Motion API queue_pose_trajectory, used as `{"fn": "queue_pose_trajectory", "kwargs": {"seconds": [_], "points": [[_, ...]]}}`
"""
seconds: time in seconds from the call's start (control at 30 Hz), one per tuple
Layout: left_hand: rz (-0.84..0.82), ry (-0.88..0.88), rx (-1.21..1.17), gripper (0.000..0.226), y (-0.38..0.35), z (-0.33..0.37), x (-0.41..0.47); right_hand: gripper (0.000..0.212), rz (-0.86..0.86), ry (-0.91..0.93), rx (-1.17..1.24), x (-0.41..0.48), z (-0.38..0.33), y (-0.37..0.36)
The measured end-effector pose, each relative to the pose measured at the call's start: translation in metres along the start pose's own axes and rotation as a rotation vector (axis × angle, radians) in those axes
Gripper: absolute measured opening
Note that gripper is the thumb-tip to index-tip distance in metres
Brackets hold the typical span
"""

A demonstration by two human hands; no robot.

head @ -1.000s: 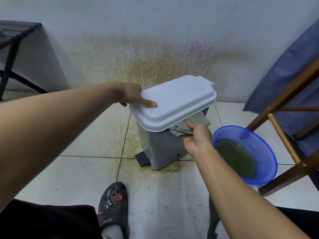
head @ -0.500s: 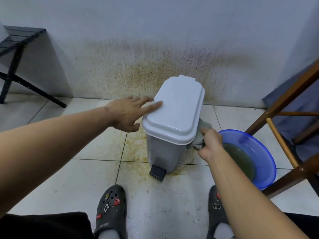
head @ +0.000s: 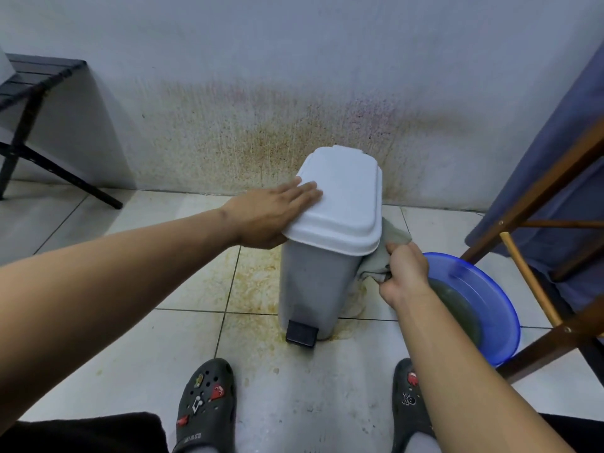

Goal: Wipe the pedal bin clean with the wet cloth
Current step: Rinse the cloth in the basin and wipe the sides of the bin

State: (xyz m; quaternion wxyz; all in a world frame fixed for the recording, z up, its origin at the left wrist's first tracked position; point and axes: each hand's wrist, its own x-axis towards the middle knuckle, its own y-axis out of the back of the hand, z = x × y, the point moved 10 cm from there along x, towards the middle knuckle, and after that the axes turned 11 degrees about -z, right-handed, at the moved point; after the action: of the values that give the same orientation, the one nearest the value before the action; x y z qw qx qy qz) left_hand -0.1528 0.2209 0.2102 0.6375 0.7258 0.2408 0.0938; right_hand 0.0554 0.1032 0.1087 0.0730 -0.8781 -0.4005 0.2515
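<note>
The pedal bin [head: 313, 289] stands closed on the tiled floor [head: 130, 338]. The left grip [head: 268, 217] lies released, flat on its lid [head: 346, 204]. The right grip [head: 405, 273] clutches the cloth [head: 376, 259] against its right side. The blue basin [head: 503, 308] alongside holds murky water [head: 457, 305].

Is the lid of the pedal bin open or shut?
Shut. The lid lies flat on the bin body, no gap showing, with the left hand resting on it.

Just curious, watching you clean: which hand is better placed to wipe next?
Right hand, likely: it grips the cloth against the side of the pedal bin; the left hand rests flat on the lid.
</note>
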Motion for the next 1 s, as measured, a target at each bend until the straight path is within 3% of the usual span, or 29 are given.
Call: {"fn": "queue_pose_trajectory", "kwargs": {"seconds": [0.13, 0.37, 0.47, 0.63, 0.87, 1.0], "points": [[0.003, 0.095, -0.108, 0.095, 0.036, -0.019, 0.018, 0.019, 0.024, 0.087, -0.107, -0.001, -0.015, -0.003], [-0.047, 0.142, -0.195, 0.088, 0.052, -0.063, 0.039, 0.004, 0.037, 0.217, -0.236, -0.009, -0.019, -0.003], [-0.036, 0.149, -0.222, 0.086, 0.053, -0.075, 0.044, 0.011, 0.052, 0.290, -0.245, -0.014, -0.030, -0.002], [-0.043, 0.168, -0.256, 0.080, 0.056, -0.089, 0.049, 0.013, 0.101, 0.440, -0.582, -0.015, -0.046, -0.021], [-0.039, 0.193, -0.300, 0.094, 0.051, -0.099, 0.048, 0.021, -0.071, 0.849, -1.031, -0.035, -0.070, -0.103], [-0.034, 0.181, -0.345, 0.091, 0.057, -0.101, 0.051, 0.034, -0.169, 1.070, -1.225, -0.040, -0.075, -0.127]]}}
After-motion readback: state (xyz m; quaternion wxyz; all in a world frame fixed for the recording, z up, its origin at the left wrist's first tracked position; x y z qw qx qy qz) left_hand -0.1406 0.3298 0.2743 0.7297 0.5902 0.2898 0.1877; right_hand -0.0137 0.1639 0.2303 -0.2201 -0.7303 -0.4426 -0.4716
